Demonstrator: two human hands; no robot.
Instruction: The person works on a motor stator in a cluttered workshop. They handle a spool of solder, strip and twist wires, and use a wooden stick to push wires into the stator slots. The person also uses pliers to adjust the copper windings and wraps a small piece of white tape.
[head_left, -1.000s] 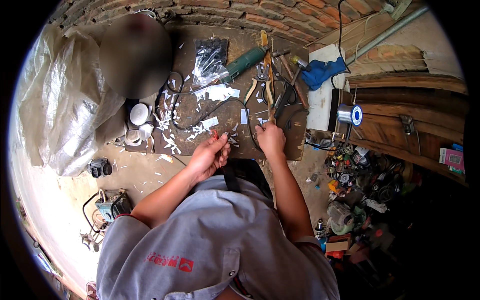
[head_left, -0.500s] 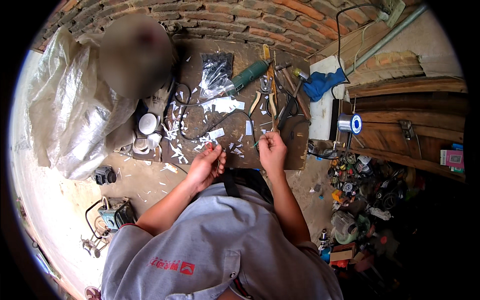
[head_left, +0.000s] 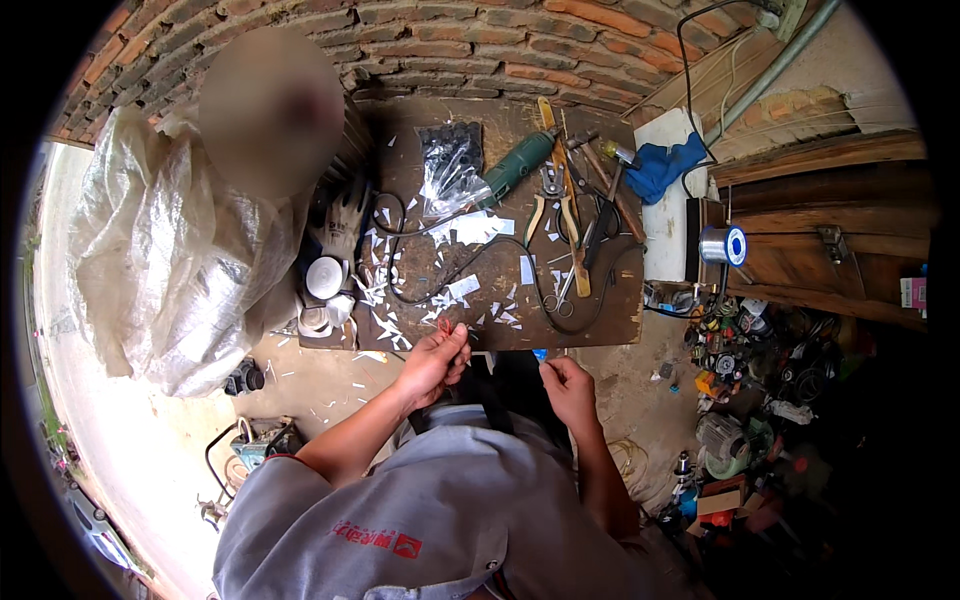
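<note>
1. While both hands hover at the near edge of the wooden board [head_left: 620, 320], the left hand [head_left: 432, 362] pinches a small reddish piece [head_left: 446, 326] with closed fingers.
2. The right hand [head_left: 568, 388] is curled; its grip cannot be told.
3. Pliers [head_left: 552, 205] lie farther right.

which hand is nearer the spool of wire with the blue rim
Right. The right hand is below and to the left of the spool; the left hand lies farther left, at the board's near edge.
</note>
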